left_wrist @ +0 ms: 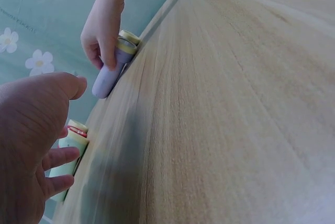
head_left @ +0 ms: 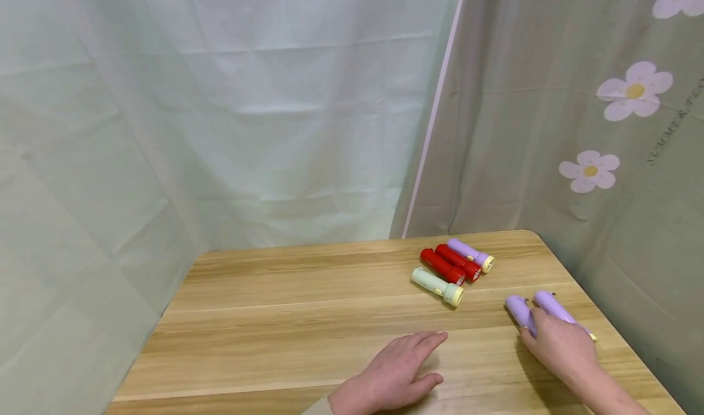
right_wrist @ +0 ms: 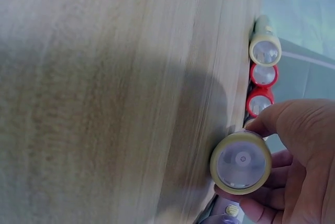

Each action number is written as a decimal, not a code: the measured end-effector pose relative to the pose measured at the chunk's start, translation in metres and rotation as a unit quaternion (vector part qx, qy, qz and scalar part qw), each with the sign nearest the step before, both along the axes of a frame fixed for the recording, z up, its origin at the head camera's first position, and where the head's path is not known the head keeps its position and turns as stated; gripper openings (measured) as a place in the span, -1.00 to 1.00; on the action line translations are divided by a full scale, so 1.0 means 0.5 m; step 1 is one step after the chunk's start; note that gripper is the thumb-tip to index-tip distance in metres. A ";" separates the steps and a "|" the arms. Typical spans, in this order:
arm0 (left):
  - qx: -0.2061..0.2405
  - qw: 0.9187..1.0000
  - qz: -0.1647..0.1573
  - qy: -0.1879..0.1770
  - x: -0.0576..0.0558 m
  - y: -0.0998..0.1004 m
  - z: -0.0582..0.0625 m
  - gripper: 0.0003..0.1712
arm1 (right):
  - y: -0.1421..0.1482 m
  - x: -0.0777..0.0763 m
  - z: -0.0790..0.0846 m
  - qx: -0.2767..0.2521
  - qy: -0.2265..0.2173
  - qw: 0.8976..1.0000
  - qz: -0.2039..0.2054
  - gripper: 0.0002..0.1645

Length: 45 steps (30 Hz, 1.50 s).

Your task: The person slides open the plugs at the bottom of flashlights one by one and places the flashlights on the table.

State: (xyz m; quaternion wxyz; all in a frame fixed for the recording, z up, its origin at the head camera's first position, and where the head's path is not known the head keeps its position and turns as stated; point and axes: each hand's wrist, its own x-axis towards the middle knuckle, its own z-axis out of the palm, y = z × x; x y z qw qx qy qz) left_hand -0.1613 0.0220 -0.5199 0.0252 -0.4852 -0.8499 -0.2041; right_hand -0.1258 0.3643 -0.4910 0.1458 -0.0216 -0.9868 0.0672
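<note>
On the table [head_left: 275, 341], the left hand [head_left: 393, 372] is held spread; by the right hand [head_left: 563, 343], at right, a purple torch [head_left: 519, 313] is pinched beside its twin [head_left: 553, 305]. 4 torches [head_left: 448, 270] are grouped farther left. Grasping seems underway; a firm grip is needed next.

Head view looks down, wrist views closely along, the same table [head_left: 264, 335].

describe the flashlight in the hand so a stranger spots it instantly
Toward the right edge of the wooden table, the right hand grips a purple flashlight. Unlike its purple neighbour just to the right, this one is held.
</note>
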 end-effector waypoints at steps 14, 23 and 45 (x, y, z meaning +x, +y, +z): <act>0.001 1.000 0.003 0.009 0.003 0.000 -0.002 -0.24 | -0.006 0.003 0.012 0.000 0.041 0.999 0.017 -0.76; -0.013 0.999 0.029 0.030 0.002 0.000 0.005 -0.24 | -0.017 -0.005 0.034 0.038 0.068 0.996 0.042 -0.74; -0.019 0.992 0.101 0.068 -0.044 -0.043 0.022 -0.36 | -0.092 -0.089 0.061 0.023 0.048 0.995 0.089 -0.46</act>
